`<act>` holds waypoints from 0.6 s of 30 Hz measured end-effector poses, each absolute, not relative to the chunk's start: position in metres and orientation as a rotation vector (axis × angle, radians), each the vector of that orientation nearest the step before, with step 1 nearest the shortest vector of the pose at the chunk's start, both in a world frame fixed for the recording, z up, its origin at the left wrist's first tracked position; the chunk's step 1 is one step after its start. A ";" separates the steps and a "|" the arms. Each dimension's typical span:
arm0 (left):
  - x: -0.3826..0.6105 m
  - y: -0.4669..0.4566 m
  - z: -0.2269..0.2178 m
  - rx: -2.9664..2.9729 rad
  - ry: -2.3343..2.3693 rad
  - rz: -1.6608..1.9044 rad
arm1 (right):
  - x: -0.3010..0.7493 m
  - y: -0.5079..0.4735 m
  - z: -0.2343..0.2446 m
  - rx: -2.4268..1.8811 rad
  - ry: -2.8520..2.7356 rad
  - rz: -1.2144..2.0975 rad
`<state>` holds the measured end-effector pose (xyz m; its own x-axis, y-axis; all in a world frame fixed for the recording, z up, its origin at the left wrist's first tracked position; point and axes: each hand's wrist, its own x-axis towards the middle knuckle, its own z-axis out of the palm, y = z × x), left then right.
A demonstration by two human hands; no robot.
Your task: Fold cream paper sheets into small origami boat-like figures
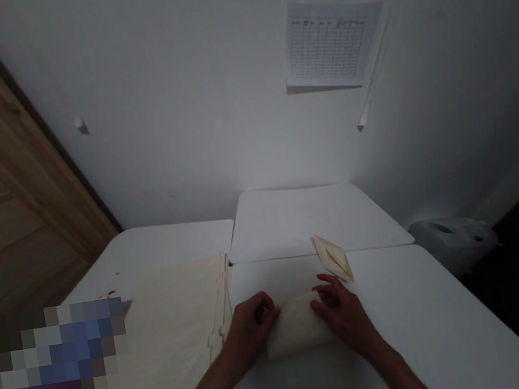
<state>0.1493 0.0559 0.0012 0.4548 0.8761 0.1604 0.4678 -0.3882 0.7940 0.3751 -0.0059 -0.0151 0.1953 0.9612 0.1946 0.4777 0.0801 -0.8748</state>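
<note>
A cream sheet of paper (297, 332), partly folded, lies on the white table (430, 325) in front of me. My left hand (250, 329) has its fingers curled and pinched on the sheet's left edge. At the sheet's upper right corner, my right hand (343, 312) rests on the paper with fingers bent and pressing on it. A small folded cream paper piece (333, 256) lies just beyond my right hand.
A stack of several large cream sheets (173, 337) covers the table's left part. A second white table top (312, 219) abuts at the back, against the wall. A wooden door (1, 194) stands left. A printed chart (329, 44) hangs on the wall. A pale bin-like object (452, 240) sits right.
</note>
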 end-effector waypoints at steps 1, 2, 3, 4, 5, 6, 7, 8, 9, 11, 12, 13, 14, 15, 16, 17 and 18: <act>0.149 0.055 0.000 2.012 1.124 0.769 | 0.375 -0.005 -0.015 -1.539 -1.424 0.664; 0.148 0.055 -0.001 2.002 1.128 0.775 | 0.374 -0.005 -0.014 -1.541 -1.430 0.672; 0.148 0.055 -0.002 1.994 1.132 0.782 | 0.373 -0.005 -0.013 -1.544 -1.441 0.679; 0.148 0.054 -0.004 1.985 1.136 0.789 | 0.372 -0.006 -0.013 -1.545 -1.453 0.681; 0.148 0.054 -0.005 1.977 1.138 0.797 | 0.371 -0.007 -0.012 -1.543 -1.462 0.685; 0.148 0.054 -0.007 1.968 1.138 0.806 | 0.370 -0.009 -0.011 -1.536 -1.467 0.692; 0.148 0.054 -0.008 1.959 1.138 0.814 | 0.370 -0.010 -0.010 -1.527 -1.464 0.697; 0.147 0.054 -0.009 1.951 1.140 0.822 | 0.370 -0.012 -0.009 -1.520 -1.450 0.701; 0.147 0.053 -0.009 1.942 1.135 0.828 | 0.370 -0.013 -0.008 -1.514 -1.431 0.705; 0.144 0.051 -0.008 1.923 1.080 0.835 | 0.372 -0.015 -0.009 -1.510 -1.388 0.714; 0.143 0.050 -0.007 1.921 1.031 0.832 | 0.374 -0.016 -0.010 -1.509 -1.368 0.720; 0.141 0.048 -0.006 1.930 0.978 0.825 | 0.377 -0.016 -0.012 -1.508 -1.356 0.726; 0.140 0.046 -0.005 1.951 0.925 0.811 | 0.380 -0.017 -0.014 -1.508 -1.350 0.728; 0.139 0.045 -0.004 1.982 0.882 0.792 | 0.383 -0.017 -0.016 -1.512 -1.349 0.722; 0.139 0.044 -0.004 2.018 0.862 0.767 | 0.385 -0.016 -0.018 -1.522 -1.350 0.709; 0.139 0.043 -0.005 2.048 0.874 0.747 | 0.387 -0.016 -0.020 -1.533 -1.356 0.690; 0.139 0.043 -0.006 2.067 0.909 0.735 | 0.389 -0.015 -0.021 -1.547 -1.363 0.667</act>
